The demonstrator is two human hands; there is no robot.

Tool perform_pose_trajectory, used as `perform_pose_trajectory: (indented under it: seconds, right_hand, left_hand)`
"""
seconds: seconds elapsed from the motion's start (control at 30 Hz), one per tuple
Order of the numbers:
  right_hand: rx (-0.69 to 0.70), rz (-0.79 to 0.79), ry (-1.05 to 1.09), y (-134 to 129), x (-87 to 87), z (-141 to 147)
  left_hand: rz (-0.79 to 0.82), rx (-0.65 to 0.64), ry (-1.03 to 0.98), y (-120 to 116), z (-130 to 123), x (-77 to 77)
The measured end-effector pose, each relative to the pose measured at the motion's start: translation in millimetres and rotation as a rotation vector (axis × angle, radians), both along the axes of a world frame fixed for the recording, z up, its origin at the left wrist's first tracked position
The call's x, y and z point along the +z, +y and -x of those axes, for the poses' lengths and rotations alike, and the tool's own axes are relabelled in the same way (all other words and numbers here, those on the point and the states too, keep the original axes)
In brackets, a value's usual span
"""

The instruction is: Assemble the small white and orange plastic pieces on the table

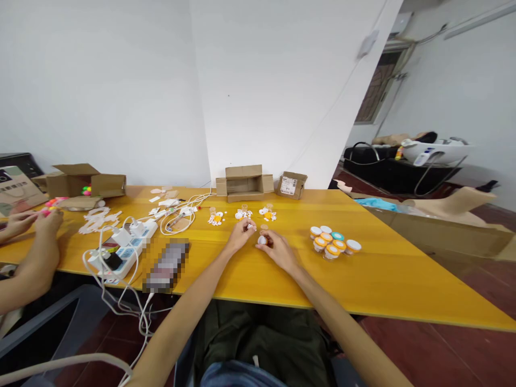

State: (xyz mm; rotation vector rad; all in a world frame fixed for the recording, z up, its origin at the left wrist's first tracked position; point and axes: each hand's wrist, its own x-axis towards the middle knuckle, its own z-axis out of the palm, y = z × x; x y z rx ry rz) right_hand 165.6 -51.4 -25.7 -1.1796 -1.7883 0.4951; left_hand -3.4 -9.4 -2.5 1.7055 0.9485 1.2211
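My left hand [241,235] is closed in a pinch, with small white pieces [252,227] at its fingertips. Close beside it, my right hand [278,248] curls around a small clear jar, and a round white part [262,240] shows between its thumb and fingers. Whether that part is a lid or the jar's contents, I cannot tell. Beyond my hands lie several small piles of white beads and orange lids, such as the left pile [216,218] and the right pile [267,214], with clear jars by them. To the right, several lidded jars [332,249] stand in a cluster.
An open cardboard box [244,185] and a smaller carton [291,185] stand against the wall. On the left are a power strip [131,251], a blurred-out phone [166,267] and tangled white cables [177,217]. Another person's hands [48,220] hold bright pieces at far left.
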Motion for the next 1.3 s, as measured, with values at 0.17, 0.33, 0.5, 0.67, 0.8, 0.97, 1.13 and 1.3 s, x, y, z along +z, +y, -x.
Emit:
perform_pose_trajectory:
  seconds: [0.17,0.33,0.5,0.67,0.8,0.97,1.13,1.3]
  right_hand:
    - [-0.044,-0.062,-0.092,-0.9,1.9,-1.5]
    - [-0.123,-0.059,-0.174,0.3,0.4,-3.3]
    - [-0.209,-0.068,-0.229,-1.4,1.5,-1.9]
    - [-0.24,-0.175,-0.181,-5.0,2.8,0.2]
    - [-0.179,-0.187,-0.134,-7.5,6.5,0.5]
    - [-0.104,-0.143,-0.065,-7.0,10.0,-0.3]
    - [-0.095,-0.1,-0.045,-3.0,7.8,-1.7]
    - [-0.107,-0.078,-0.034,-1.6,4.7,-3.1]
  left_hand:
    - [0.004,-0.011,0.001,-0.1,0.5,0.6]
    - [-0.008,-0.006,0.014,0.0,0.4,2.1]
    - [0.024,-0.049,-0.006,-1.0,-0.9,2.3]
    - [0.105,-0.187,-0.038,-3.0,-3.1,2.4]
    - [0.125,-0.261,-0.058,-3.9,-4.4,3.0]
    - [0.149,-0.217,-0.086,-2.8,-4.4,1.3]
    - [0.195,-0.283,-0.123,-4.9,-5.6,1.7]
    - [0.244,-0.302,-0.159,-8.0,-5.0,5.9]
